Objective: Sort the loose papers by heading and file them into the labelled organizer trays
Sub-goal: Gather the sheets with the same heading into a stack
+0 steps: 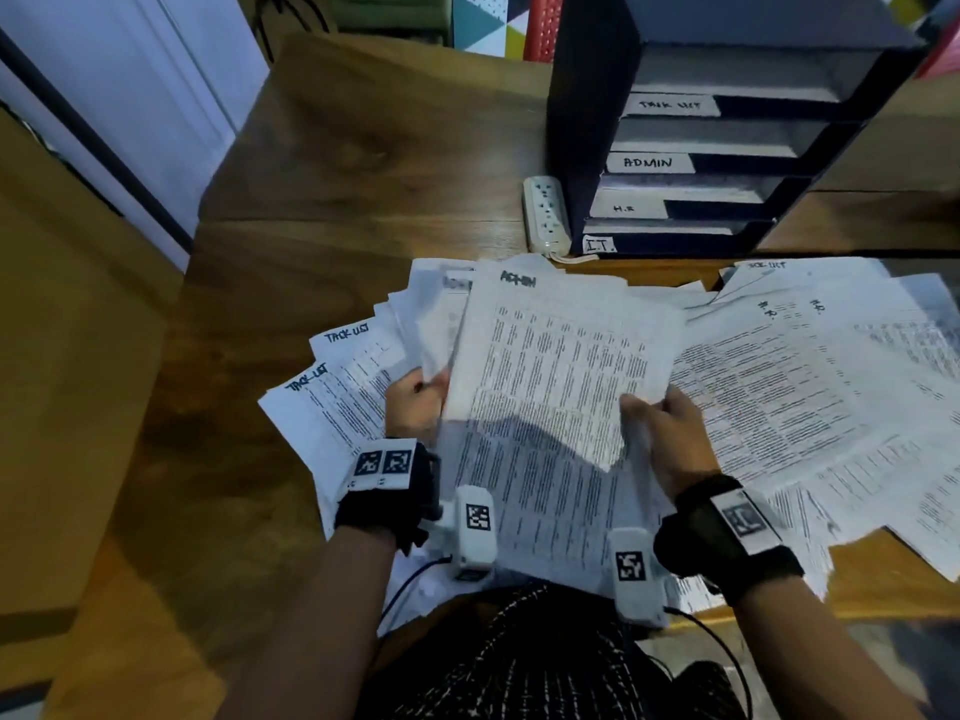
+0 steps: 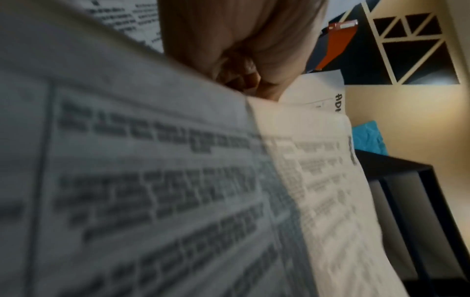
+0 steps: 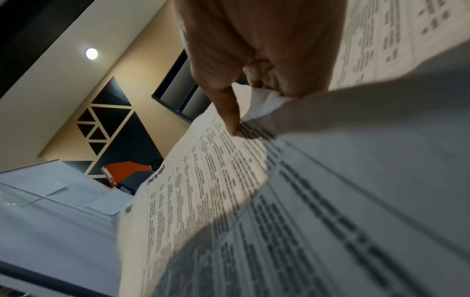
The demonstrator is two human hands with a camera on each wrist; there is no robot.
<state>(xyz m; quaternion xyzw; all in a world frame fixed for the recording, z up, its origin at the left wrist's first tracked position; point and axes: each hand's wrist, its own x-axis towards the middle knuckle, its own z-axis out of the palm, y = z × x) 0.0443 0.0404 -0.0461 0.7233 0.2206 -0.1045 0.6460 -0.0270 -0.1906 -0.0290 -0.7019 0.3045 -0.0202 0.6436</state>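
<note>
On the brown wood-grain desk pretty much the whole near half is buried under a spread of loose white printed papers, overlapping every which way and fanned from the left edge over to the right. They're all dense black text in columns or tables, with a handwritten heading in the top corner; a couple on the left read "TASK LIST", and one far right sheet looks like it has the same heading, but it's too blurry to be sure.

Behind the pile, at the back right, stands the dark navy stacked organizer with four labelled trays. White tags top to bottom: TASK LIST, ADMIN, H.R, I.T. There's pale stuff in the slots that could be paper, can't really tell. Just left of its base lies a white power strip.

The sheet being handled is the white table-printed page headed "ADMIN", lifted off the pile in front of the person, tilted up with its bottom edge curling. The right hand pinches its lower right corner, thumb on top and fingers curled under, which the right wrist view shows up close with the corner crumpled. The left hand is closed round the bottom edge of a few other sheets fanned just behind it; the one behind also starts "AD…".

Both wrists carry black straps with white marker tags.
</note>
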